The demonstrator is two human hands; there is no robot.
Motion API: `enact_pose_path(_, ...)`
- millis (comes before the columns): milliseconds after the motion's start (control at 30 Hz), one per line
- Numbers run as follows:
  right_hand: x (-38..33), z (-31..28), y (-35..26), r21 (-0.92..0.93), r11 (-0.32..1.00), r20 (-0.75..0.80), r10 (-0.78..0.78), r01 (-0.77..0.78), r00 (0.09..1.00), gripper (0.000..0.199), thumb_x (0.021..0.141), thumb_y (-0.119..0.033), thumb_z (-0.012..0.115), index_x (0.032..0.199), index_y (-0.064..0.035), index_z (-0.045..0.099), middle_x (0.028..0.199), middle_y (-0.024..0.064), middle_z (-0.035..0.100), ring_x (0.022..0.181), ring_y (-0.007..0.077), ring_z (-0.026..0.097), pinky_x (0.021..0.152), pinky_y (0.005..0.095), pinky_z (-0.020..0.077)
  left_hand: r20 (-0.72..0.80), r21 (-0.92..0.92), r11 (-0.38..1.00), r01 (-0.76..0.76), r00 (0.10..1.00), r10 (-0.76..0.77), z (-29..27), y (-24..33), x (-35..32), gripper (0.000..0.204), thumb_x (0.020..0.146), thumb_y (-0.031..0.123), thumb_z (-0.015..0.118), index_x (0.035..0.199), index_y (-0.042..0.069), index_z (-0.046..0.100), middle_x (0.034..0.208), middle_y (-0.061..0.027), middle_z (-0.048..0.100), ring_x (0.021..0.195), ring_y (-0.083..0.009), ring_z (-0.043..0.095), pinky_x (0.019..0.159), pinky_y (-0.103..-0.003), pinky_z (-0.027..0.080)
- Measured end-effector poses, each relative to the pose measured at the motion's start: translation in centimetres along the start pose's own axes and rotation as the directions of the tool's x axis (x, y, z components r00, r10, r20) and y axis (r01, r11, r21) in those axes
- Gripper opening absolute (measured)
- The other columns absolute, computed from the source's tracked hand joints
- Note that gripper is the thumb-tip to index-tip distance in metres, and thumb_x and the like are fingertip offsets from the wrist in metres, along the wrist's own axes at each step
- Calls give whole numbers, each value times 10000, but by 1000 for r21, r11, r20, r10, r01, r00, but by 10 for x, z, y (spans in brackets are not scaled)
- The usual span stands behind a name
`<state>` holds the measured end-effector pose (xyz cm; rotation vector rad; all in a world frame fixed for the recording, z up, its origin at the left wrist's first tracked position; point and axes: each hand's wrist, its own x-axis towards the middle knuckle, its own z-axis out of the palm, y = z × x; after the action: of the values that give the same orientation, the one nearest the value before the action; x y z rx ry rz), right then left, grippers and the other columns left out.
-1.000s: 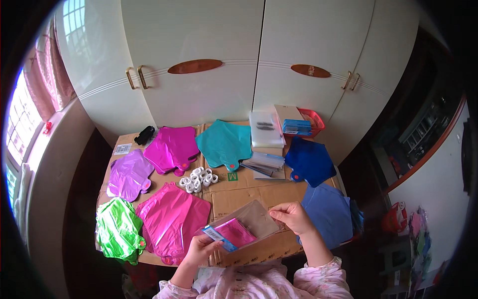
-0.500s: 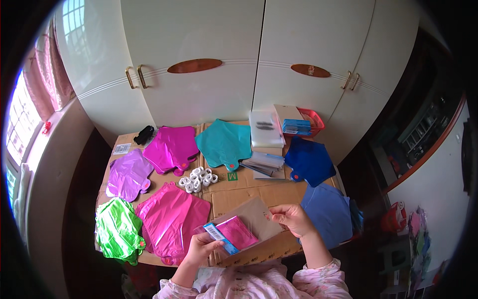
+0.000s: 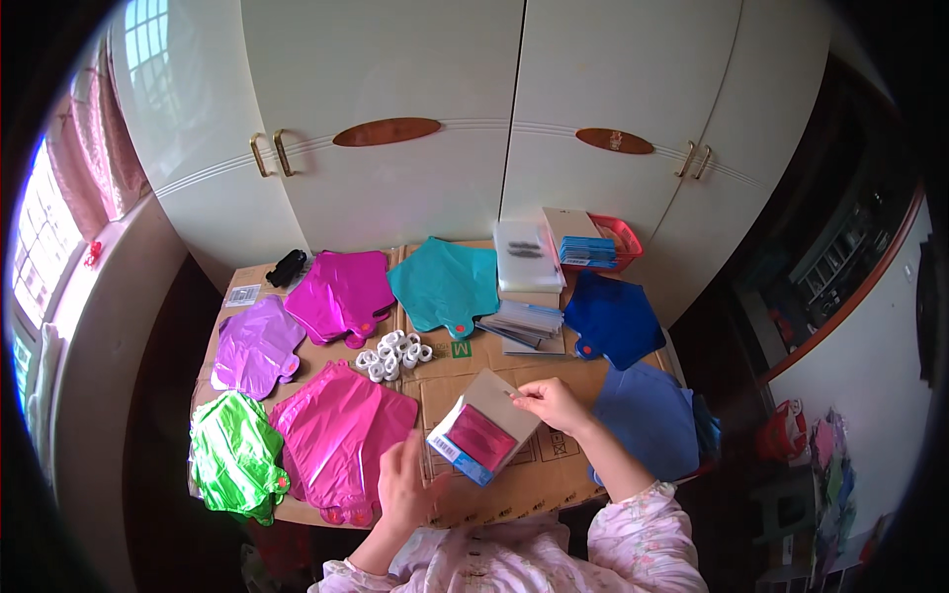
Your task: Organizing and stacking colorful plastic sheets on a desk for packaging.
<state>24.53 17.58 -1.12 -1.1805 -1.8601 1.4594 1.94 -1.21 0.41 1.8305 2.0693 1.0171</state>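
Observation:
A clear plastic packet (image 3: 482, 427) with a folded pink foil balloon inside and a blue header card lies tilted on the cardboard-covered table (image 3: 524, 465). My right hand (image 3: 550, 403) pinches the packet's upper right corner. My left hand (image 3: 407, 484) hovers just left of and below the packet, fingers apart, holding nothing. A flat pink foil balloon (image 3: 341, 435) lies directly left of my left hand.
Flat foil balloons lie spread across the table: green (image 3: 235, 455), lilac (image 3: 255, 344), magenta (image 3: 344, 295), teal (image 3: 447, 285), dark blue (image 3: 613, 318), blue (image 3: 650, 417). Several white tape rolls (image 3: 393, 354) sit mid-table. Packet stacks (image 3: 528, 259) and a red basket (image 3: 611, 241) stand behind. White cupboard doors (image 3: 474, 119) rise beyond.
My left hand has let go of the packet's lower left end and drawn back toward me, fingers apart. The packet now rests lower, held only by my right hand at its top corner.

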Motion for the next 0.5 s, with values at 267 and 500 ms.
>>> enact_pose_path(267,27,32,15,-639,644,6,-542,420,841,278,724,-125,708,986,-50,652,1010,101,632,961,290,578,842,365,473,268,249,726,-641,766,584,17,-22,21,334,744,152,570,1067,96,630,1126,-62,598,1050,-225,575,894,-361,471)
enact_pose_path(500,23,33,12,-597,613,166,-537,518,827,215,754,-139,680,953,-59,664,1008,78,633,968,258,581,847,353,478,188,298,743,-599,800,570,37,-13,16,304,726,154,606,1024,98,638,1064,-46,630,918,-198,631,725,-305,537)
